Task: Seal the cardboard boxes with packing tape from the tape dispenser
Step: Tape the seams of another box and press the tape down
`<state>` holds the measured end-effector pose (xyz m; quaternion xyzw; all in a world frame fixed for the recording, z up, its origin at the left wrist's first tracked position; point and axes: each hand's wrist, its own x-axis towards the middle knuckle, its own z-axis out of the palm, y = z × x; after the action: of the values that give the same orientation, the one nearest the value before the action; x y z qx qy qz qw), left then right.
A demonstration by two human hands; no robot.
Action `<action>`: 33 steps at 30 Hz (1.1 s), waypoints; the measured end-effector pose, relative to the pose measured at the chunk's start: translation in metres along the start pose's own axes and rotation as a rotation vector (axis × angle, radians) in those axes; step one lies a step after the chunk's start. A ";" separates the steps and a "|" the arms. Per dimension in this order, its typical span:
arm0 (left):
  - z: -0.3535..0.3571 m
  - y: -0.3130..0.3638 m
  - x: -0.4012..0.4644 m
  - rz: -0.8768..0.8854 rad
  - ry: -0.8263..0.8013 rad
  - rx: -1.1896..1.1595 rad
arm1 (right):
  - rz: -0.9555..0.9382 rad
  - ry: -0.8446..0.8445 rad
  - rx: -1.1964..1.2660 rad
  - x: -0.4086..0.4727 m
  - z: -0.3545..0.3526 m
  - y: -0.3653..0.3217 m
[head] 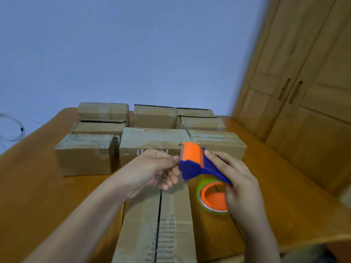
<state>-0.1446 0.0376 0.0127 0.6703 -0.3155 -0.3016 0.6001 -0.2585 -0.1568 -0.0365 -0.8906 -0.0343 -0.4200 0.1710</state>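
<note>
Right hand [240, 179]: grips tape dispenser [199, 166] | Left hand [153, 169]: pinches at dispenser's front edge | Near box [144, 221]: seam untaped, on worktop [38, 186]

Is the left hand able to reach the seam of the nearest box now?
Probably yes. The left hand hovers just above the seam of the nearest box, and nothing lies between them. Its fingertips are busy at the front of the tape dispenser.
</note>
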 end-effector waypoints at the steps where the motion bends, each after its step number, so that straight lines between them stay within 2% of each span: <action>1: 0.000 0.001 0.001 -0.021 0.031 0.020 | -0.016 -0.010 -0.027 0.002 0.000 0.000; 7: -0.002 0.008 0.011 -0.102 0.213 0.227 | -0.127 -0.129 -0.198 0.023 -0.001 0.001; 11: -0.004 0.014 0.012 -0.067 0.272 0.294 | -0.193 -0.143 -0.240 0.040 -0.009 0.001; 17: -0.012 0.018 0.006 -0.038 0.164 0.165 | -0.273 -0.164 -0.259 0.059 -0.021 0.001; 24: -0.015 0.021 0.011 -0.044 0.173 0.040 | -0.368 -0.178 -0.388 0.075 -0.022 0.003; 29: -0.021 0.022 0.017 -0.049 0.195 0.099 | -0.425 -0.227 -0.414 0.081 -0.022 0.009; 33: -0.034 0.021 0.017 -0.041 0.145 0.165 | -0.465 -0.233 -0.383 0.081 -0.021 0.013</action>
<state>-0.1088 0.0431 0.0364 0.7439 -0.2812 -0.2375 0.5578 -0.2192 -0.1831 0.0340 -0.9171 -0.1763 -0.3418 -0.1054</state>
